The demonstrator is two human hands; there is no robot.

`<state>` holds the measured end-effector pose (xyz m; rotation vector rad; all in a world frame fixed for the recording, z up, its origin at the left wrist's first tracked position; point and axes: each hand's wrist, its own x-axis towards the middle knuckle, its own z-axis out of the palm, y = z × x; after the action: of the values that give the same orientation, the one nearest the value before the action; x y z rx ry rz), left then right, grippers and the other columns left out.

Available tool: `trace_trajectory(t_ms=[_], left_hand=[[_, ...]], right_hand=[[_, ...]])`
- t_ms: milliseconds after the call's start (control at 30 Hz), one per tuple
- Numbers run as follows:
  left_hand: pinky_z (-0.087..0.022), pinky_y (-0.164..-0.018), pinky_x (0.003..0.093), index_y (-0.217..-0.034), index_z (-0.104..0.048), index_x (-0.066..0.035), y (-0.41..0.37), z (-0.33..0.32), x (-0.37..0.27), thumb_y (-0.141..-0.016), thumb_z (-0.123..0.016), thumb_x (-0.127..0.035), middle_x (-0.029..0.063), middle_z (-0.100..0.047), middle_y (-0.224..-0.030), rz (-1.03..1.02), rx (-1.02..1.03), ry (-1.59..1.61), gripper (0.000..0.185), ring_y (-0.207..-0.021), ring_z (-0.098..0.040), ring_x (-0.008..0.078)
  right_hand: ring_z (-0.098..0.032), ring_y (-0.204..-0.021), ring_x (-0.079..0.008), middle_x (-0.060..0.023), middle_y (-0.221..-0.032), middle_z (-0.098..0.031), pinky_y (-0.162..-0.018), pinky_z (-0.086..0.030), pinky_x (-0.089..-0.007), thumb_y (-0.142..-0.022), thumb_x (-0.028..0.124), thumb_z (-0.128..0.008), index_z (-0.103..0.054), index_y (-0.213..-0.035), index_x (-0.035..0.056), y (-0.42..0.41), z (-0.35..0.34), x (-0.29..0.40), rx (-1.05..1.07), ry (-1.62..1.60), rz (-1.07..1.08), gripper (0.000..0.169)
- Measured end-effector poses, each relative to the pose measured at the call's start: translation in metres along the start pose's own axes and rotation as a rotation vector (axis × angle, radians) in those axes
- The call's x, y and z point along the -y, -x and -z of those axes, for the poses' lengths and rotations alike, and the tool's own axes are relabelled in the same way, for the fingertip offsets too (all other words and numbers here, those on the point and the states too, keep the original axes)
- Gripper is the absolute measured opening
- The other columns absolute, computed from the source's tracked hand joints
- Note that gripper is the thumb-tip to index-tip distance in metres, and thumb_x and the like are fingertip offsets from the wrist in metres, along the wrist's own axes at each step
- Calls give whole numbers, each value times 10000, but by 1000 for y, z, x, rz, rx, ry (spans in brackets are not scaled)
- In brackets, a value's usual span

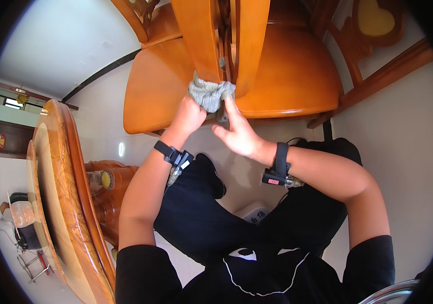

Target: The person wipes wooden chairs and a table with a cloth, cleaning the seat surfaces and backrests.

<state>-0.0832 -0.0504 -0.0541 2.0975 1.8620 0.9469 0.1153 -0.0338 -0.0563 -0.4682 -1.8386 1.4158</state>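
Observation:
A grey cloth (210, 93) is bunched around the foot of an upright wooden post (199, 41), beside a chair seat (155, 85). My left hand (190, 116) grips the cloth's left side, with its fingers curled into the fabric. On the other side, my right hand (242, 133) has its fingertips in the cloth's right end, partly covered by it; its thumb stands apart. Close to the right fingers rises a second wooden post (252, 45), in front of another glossy seat (292, 76). Between the posts is a narrow gap. Each wrist wears a strapped black device.
A round wooden table (74, 152) with a raised turntable stands at left. Beneath me is a low stool (253, 212) bearing writing. A shiny metal rim (391, 292) shows at lower right. Another carved chair back (353, 49) stands at upper right, near the pale wall.

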Motion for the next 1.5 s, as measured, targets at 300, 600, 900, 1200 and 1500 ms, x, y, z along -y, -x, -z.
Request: trace_trajectory(t_ms=[300,600,900,1200,1500], left_hand=[[-527,-969,425,-1158,-691,-31,-11,18,-22,-854,-710,-72,185,-709,-1163,-58,-193,42,308,-1121,-658,396],[-490,-1025,395,-1103,-712,-3,-47,34,-36,-837,-686,1,143,-721,-1147,-394,-421,172,268,-1121,-668,300],[-519,-965,356,-1148,-697,3,-62,29,-51,-854,-733,-13,101,-719,-1162,-254,-406,502,296,-1084,-677,225],[-540,-918,313,-1111,-712,39,-73,51,-67,-835,-738,63,82,-737,-1096,-403,-608,538,279,-1020,-692,169],[-523,-935,324,-1141,-685,9,-72,50,-49,-823,-796,-23,70,-730,-1117,-258,-301,727,339,-1033,-677,173]], right_hand=[[-203,-1551,-378,-300,-1629,-240,-1249,-203,-376,-875,43,-595,-135,-1579,-94,-6,6,19,-80,-5,-53,852],[-383,-1457,-378,-300,-1538,-387,-1197,-294,-376,-925,82,-554,-244,-1562,-80,-35,20,43,-113,24,200,727],[-343,-1474,-245,-198,-1586,-362,-1192,-287,-338,-1056,140,-478,-162,-1605,-57,-52,38,65,-3,-116,269,664],[-264,-1511,-274,-197,-1656,-193,-1220,-227,-381,-1013,95,-535,-3,-1622,-38,-76,56,81,164,-199,460,819],[-179,-1528,-339,-267,-1629,-165,-1237,-179,-408,-948,86,-613,-2,-1582,-99,-74,37,46,104,37,471,900]])
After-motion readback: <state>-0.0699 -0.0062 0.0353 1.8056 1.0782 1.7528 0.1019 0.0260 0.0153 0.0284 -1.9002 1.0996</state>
